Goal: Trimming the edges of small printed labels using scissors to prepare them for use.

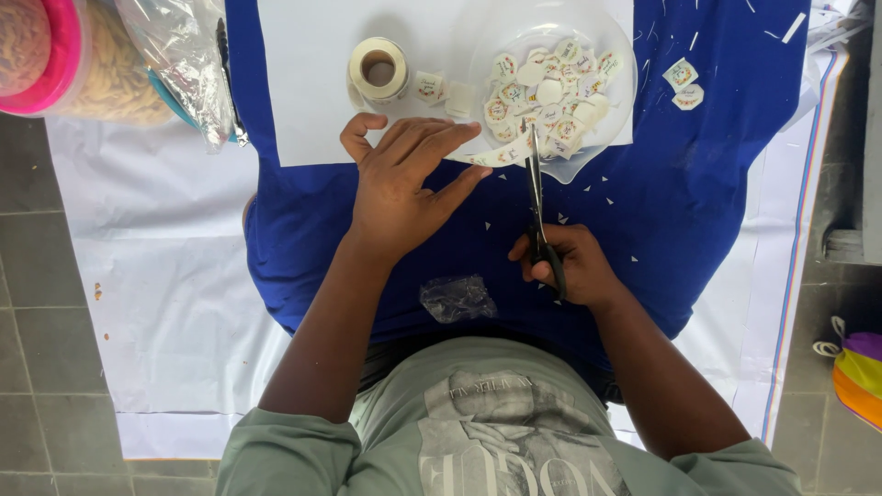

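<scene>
My left hand (404, 179) pinches a strip of round printed stickers (496, 156) that runs from under my fingers toward the right. My right hand (565, 266) grips black-handled scissors (535, 197), blades pointing away from me and meeting the strip. Just beyond the blades stands a clear plastic bowl (617, 92) filled with several cut sticker pieces (547, 92). A roll of sticker tape (378, 69) lies on a white sheet (303, 83), left of the bowl.
A blue cloth (698, 184) covers the work area over white sheeting (165, 303) on a grey tiled floor. Crumpled clear plastic (457, 298) lies near my body. Two loose stickers (682, 84) sit at right. Bagged containers (110, 64) stand top left; a colourful bag (859, 372) lies at right.
</scene>
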